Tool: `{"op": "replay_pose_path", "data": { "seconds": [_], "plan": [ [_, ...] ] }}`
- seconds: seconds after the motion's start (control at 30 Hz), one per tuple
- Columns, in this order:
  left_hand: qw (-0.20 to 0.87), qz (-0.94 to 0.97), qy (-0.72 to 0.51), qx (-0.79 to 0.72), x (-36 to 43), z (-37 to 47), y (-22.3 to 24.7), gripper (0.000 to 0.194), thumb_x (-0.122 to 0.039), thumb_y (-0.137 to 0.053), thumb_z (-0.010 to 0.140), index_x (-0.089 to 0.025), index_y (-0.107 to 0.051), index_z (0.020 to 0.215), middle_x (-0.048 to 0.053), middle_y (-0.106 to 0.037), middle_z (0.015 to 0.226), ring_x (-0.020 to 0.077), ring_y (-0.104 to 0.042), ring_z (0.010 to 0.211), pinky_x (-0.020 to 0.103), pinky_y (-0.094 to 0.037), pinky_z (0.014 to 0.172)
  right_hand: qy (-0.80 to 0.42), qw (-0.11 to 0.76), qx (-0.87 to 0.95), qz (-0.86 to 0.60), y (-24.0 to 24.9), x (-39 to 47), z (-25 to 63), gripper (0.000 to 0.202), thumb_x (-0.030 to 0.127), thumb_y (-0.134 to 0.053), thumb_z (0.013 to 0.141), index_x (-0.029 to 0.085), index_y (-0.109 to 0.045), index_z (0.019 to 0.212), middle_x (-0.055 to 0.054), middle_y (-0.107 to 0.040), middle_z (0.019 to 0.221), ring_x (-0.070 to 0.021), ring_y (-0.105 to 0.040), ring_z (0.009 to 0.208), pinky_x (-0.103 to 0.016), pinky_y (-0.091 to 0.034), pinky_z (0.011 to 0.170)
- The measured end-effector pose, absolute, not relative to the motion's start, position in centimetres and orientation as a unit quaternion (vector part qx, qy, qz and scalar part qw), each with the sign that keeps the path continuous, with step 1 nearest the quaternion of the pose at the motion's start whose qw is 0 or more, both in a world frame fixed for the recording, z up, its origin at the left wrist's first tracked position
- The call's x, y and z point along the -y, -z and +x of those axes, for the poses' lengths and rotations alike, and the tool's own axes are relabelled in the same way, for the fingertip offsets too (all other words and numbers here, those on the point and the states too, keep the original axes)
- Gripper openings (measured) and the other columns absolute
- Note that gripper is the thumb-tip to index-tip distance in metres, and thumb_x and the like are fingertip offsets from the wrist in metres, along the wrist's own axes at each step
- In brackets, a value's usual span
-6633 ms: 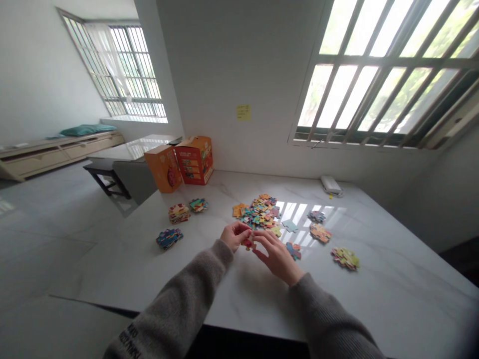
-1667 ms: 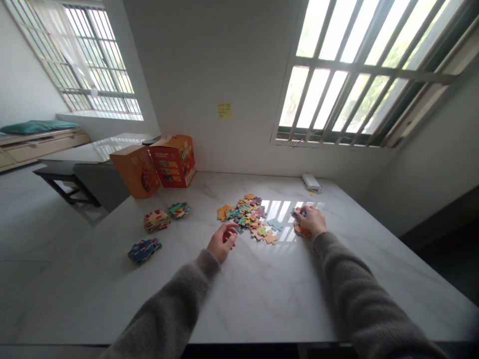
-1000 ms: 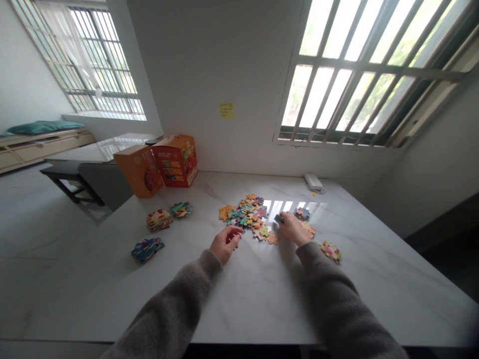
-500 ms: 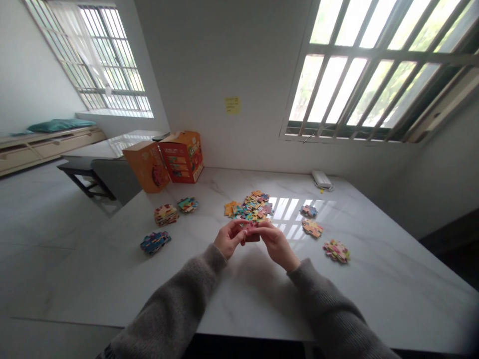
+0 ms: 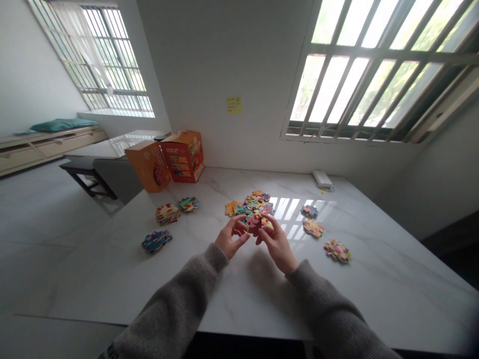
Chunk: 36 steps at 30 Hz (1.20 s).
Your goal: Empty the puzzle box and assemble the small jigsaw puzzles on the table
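A reddish-pink jigsaw puzzle piece (image 5: 254,223), perhaps more than one, is held up over the table between my hands. My right hand (image 5: 277,245) pinches it at its right side with thumb and fingers. My left hand (image 5: 229,239) is at its left side, thumb and fingers spread apart and curved toward it, with no grip on it that I can see. Just beyond my fingertips lies a loose heap of colourful puzzle pieces (image 5: 256,201), its near part hidden by my hands and the held piece.
Stacked puzzle pieces lie at left: a dark blue pile (image 5: 157,241), a red-yellow pile (image 5: 167,214), a green pile (image 5: 188,203). Right: a blue-purple pile (image 5: 310,211), an orange pile (image 5: 313,228), a pink-green pile (image 5: 337,251). Orange boxes (image 5: 183,157) and a white device (image 5: 322,180) stand behind.
The puzzle piece has been turned up so that its reddish face shows more. My left fingers have spread away from it, while my right hand keeps its pinch.
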<state>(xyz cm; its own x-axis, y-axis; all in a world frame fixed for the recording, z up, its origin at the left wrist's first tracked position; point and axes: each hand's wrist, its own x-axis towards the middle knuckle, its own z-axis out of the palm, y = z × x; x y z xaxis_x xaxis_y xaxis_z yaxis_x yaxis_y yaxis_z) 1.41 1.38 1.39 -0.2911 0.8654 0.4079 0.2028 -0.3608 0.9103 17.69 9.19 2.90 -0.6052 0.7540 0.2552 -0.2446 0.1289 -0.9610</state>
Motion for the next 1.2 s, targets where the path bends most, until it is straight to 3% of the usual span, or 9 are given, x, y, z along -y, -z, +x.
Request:
{"op": "replay_pose_path", "data": {
  "seconds": [0.17, 0.33, 0.43, 0.57, 0.7, 0.8, 1.0, 1.2],
  "plan": [
    [0.239, 0.567, -0.582, -0.532, -1.4, 1.2, -0.9, 0.042, -0.028, -0.063, 0.087, -0.019, -0.057, 0.128, 0.006, -0.069, 0.097, 0.0169, -0.067, 0.087, 0.032, -0.053, 0.084, -0.655, 0.401, 0.608, -0.203, -2.2, -9.1, 17.3, 0.033, 0.041, -0.072, 0.082, 0.024, -0.047, 0.095, 0.0, -0.07, 0.079, -0.0165, -0.066, 0.067, -0.031, -0.051, 0.065],
    [0.279, 0.482, -0.662, -0.502, -1.9, 0.9, -0.4, 0.03, -0.036, -0.065, 0.087, -0.016, -0.061, 0.109, 0.007, -0.071, 0.091, 0.0178, -0.069, 0.083, 0.033, -0.056, 0.081, -0.635, 0.389, 0.63, -0.22, -1.7, -9.1, 17.3, 0.033, 0.044, -0.071, 0.084, 0.022, -0.047, 0.08, -0.001, -0.067, 0.074, -0.0165, -0.065, 0.066, -0.032, -0.049, 0.066],
    [0.286, 0.456, -0.68, -0.497, -2.1, 0.9, -0.3, 0.03, -0.039, -0.069, 0.083, -0.016, -0.062, 0.1, 0.007, -0.072, 0.089, 0.0183, -0.069, 0.083, 0.032, -0.056, 0.08, -0.625, 0.412, 0.626, -0.219, -2.0, -9.0, 17.4, 0.029, 0.042, -0.072, 0.083, 0.023, -0.052, 0.091, 0.003, -0.063, 0.072, -0.0148, -0.062, 0.065, -0.031, -0.049, 0.066],
    [0.265, 0.475, -0.658, -0.521, -1.9, 1.0, -0.8, 0.03, -0.037, -0.062, 0.087, -0.015, -0.063, 0.107, 0.008, -0.071, 0.094, 0.0185, -0.069, 0.086, 0.033, -0.055, 0.083, -0.605, 0.415, 0.642, -0.222, -2.6, -8.9, 17.5, 0.043, 0.041, -0.071, 0.083, 0.025, -0.054, 0.119, 0.004, -0.06, 0.071, -0.0149, -0.059, 0.065, -0.031, -0.05, 0.067],
    [0.138, 0.569, -0.583, -0.563, -1.4, 0.9, -1.2, 0.048, -0.03, -0.065, 0.084, -0.018, -0.054, 0.129, 0.009, -0.066, 0.105, 0.0188, -0.064, 0.089, 0.033, -0.054, 0.08, -0.593, 0.417, 0.65, -0.228, -2.8, -9.1, 17.5, 0.031, 0.044, -0.068, 0.085, 0.022, -0.062, 0.105, -0.001, -0.065, 0.079, -0.0156, -0.059, 0.068, -0.032, -0.051, 0.068],
    [0.051, 0.631, -0.517, -0.576, -1.3, 0.7, -0.9, 0.061, -0.03, -0.07, 0.079, -0.019, -0.049, 0.135, 0.01, -0.062, 0.11, 0.0206, -0.06, 0.09, 0.036, -0.053, 0.079, -0.593, 0.421, 0.648, -0.228, -2.4, -9.2, 17.4, 0.028, 0.043, -0.067, 0.085, 0.022, -0.062, 0.103, -0.003, -0.068, 0.085, -0.016, -0.06, 0.071, -0.032, -0.051, 0.068],
    [-0.03, 0.687, -0.434, -0.582, -1.4, -0.3, -0.7, 0.048, -0.036, -0.065, 0.083, -0.019, -0.056, 0.128, 0.012, -0.062, 0.111, 0.0264, -0.057, 0.101, 0.042, -0.047, 0.092, -0.595, 0.406, 0.657, -0.223, -1.8, -9.1, 17.2, 0.028, 0.044, -0.067, 0.085, 0.022, -0.062, 0.103, -0.006, -0.069, 0.096, -0.0175, -0.062, 0.078, -0.033, -0.052, 0.07],
    [-0.101, 0.627, -0.35, -0.689, -0.6, -3.6, -1.9, 0.045, -0.037, -0.068, 0.079, -0.019, -0.062, 0.12, 0.012, -0.063, 0.112, 0.0296, -0.056, 0.105, 0.042, -0.041, 0.094, -0.566, 0.377, 0.694, -0.236, -2.0, -9.2, 17.6, 0.032, 0.043, -0.06, 0.089, 0.022, -0.059, 0.113, -0.003, -0.063, 0.087, -0.0156, -0.06, 0.072, -0.033, -0.052, 0.069]
  ]
}}
